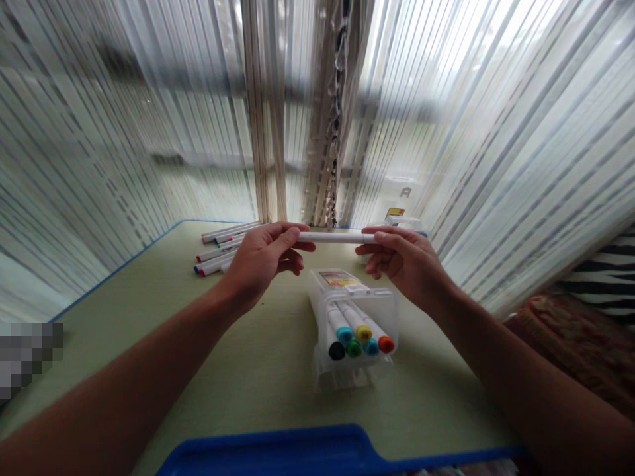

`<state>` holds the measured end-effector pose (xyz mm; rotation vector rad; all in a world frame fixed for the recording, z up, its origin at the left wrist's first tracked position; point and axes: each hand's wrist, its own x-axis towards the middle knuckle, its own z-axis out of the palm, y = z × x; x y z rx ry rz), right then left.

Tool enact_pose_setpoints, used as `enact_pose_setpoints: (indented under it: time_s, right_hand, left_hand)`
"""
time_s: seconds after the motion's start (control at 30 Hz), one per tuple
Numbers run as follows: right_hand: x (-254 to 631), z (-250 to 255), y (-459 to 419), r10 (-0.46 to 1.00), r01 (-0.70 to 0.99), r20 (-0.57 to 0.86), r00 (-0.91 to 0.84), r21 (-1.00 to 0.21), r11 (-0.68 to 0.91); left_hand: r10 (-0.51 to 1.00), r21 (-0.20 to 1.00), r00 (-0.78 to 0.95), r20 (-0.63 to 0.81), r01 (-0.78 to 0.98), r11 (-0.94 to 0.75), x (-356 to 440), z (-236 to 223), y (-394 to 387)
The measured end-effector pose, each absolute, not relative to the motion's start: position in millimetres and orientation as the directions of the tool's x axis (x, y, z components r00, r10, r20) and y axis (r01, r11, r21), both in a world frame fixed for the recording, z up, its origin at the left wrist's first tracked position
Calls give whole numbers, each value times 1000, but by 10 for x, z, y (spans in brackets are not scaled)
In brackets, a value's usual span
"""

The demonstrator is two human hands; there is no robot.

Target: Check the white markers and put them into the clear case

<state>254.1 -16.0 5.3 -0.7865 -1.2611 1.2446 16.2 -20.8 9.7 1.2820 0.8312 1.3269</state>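
A white marker [335, 237] is held level above the table, stretched between my two hands. My left hand [265, 254] pinches its left end between thumb and fingers. At the other end my right hand [404, 254] grips it the same way, the tip hidden by the fingers. Below and between the hands, a clear plastic case [317, 297] lies on its side with its open end toward me. Inside it are several white markers [364, 332] with coloured ends: black, green, blue, yellow and orange.
Several white markers [218, 253] with coloured ends lie loose beyond my left hand. Another clear package [401, 221] stands at the back right, by the striped curtain [198, 119]. The green table [248, 383] has a blue edge and a blue tray-like recess [278, 453] in front.
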Motion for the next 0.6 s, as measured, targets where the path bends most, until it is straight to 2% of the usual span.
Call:
enact_pose_setpoints:
  time_s: [0.33,0.6]
  right_hand:
    - [2552,78,-168,969,-282,204,-142,-946,158]
    - [2536,75,-158,971,-260,209,-118,-950,173]
  left_hand:
    - [967,960,150,207,-222,-171,166,98,-213]
    - [946,958,161,282,-91,-270,166,73,-213]
